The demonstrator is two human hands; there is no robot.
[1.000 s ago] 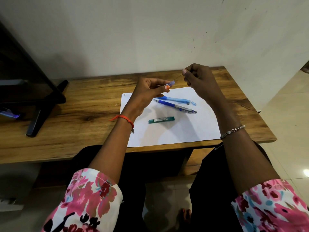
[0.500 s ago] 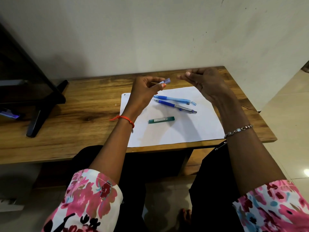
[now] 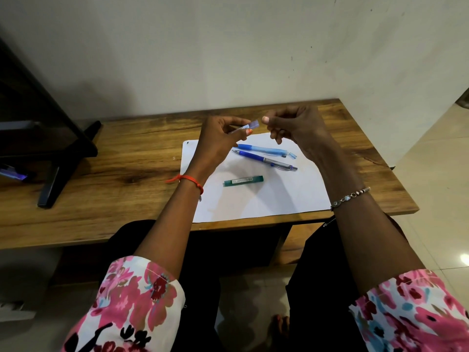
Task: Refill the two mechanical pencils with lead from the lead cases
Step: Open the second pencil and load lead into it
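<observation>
My left hand [image 3: 218,143] holds a small translucent blue lead case [image 3: 251,125] by thumb and fingers above the far edge of the white paper [image 3: 266,201]. My right hand [image 3: 299,128] hovers just right of the case's end, its fingers curled and thumb tip against them; any lead there is too thin to see. On the paper lie a light blue mechanical pencil [image 3: 264,149] with its small cap [image 3: 292,156] off beside it, a dark blue and silver mechanical pencil [image 3: 265,161], and a green lead case [image 3: 243,180].
The paper rests on a wooden table [image 3: 127,161] against a pale wall. A black stand with a slanted leg [image 3: 63,171] occupies the table's left end. The table's right edge drops to a tiled floor [image 3: 436,174].
My right hand first drew back to the right from the blue lead case, then came close to its end again. The left hand tilted the case slightly.
</observation>
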